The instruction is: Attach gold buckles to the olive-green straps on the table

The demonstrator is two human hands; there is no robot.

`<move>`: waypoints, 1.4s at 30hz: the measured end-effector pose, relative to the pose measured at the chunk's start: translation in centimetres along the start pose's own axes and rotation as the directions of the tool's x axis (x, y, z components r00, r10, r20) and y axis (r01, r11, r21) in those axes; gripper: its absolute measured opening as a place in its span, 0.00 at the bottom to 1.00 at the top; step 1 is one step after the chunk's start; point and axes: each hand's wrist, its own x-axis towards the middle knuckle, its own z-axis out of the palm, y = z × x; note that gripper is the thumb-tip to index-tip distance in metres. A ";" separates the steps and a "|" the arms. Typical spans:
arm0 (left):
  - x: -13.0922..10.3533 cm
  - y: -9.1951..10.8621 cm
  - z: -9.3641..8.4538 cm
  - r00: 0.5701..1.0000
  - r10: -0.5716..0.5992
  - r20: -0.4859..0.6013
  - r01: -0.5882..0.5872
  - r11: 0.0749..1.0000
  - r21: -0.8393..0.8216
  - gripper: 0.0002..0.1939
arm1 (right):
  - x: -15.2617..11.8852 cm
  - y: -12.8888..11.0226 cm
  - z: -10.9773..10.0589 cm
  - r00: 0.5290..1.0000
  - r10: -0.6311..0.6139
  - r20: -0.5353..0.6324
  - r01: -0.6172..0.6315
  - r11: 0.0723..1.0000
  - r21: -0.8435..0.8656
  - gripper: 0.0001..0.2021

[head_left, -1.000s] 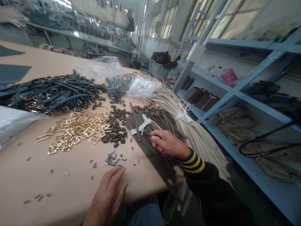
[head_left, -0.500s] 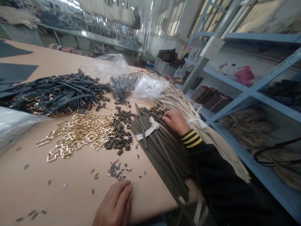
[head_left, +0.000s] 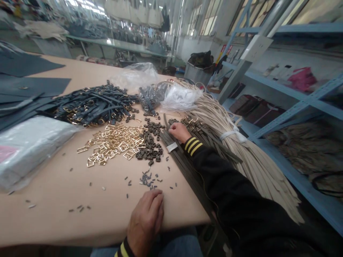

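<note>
- Reaching further out now, the right hand (head_left: 180,131) has slid up the bundle of dark straps (head_left: 184,160) from near the table (head_left: 80,207) edge to its far end, past the white tie (head_left: 172,147).
- Its fingers curl loosely over the strap ends beside the buckled strap tips (head_left: 191,125); whether they actually pinch a strap, I cannot tell.
- Left hand (head_left: 146,221) lies flat and open on the table at the near edge, holding nothing, fingertips just short of the scattered small dark bits (head_left: 148,178).
- That dark bundle runs along the table's right edge, with the cream strap bundle (head_left: 241,153) just beside it.
- Left of the right hand sit the dark loops (head_left: 151,142), then the pile of gold buckles (head_left: 115,142).
- Farther back: a heap of navy buckled straps (head_left: 96,105) and clear plastic bags (head_left: 177,96).
</note>
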 end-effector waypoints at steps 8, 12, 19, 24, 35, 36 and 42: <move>1.8 0.7 -3.0 0.725 -0.651 0.224 0.585 0.411 -0.699 0.18 | -6.1 -6.4 -7.0 0.965 -0.262 -0.032 0.256 0.901 0.351 0.06; 2.8 1.2 -6.3 0.588 -0.771 0.245 0.385 0.000 -0.923 0.17 | -14.8 -7.6 -7.2 0.714 -0.445 0.541 0.160 0.855 0.493 0.04; -2.0 1.7 -6.9 0.386 -0.841 0.379 0.495 -0.157 -0.855 0.11 | -24.8 -3.3 -3.7 0.529 -0.199 0.825 -0.379 0.815 0.439 0.05; -4.7 4.8 -4.9 0.317 -0.714 0.625 0.709 -0.259 -0.656 0.13 | -27.8 -4.0 0.0 0.619 -0.171 0.767 -0.579 0.561 0.592 0.09; -5.9 5.7 -4.3 0.372 -0.569 0.733 0.735 -0.302 -0.607 0.14 | -29.1 -4.8 1.8 0.702 -0.175 0.690 -0.623 0.318 0.714 0.10; -5.9 5.9 -4.1 0.367 -0.555 0.747 0.715 -0.344 -0.608 0.14 | -29.1 -4.8 1.9 0.701 -0.191 0.687 -0.626 0.295 0.722 0.11; -5.8 4.4 -4.6 0.381 -0.678 0.629 0.571 -0.362 -0.737 0.12 | -28.8 -3.8 1.8 0.647 -0.223 0.729 -0.690 0.238 0.684 0.11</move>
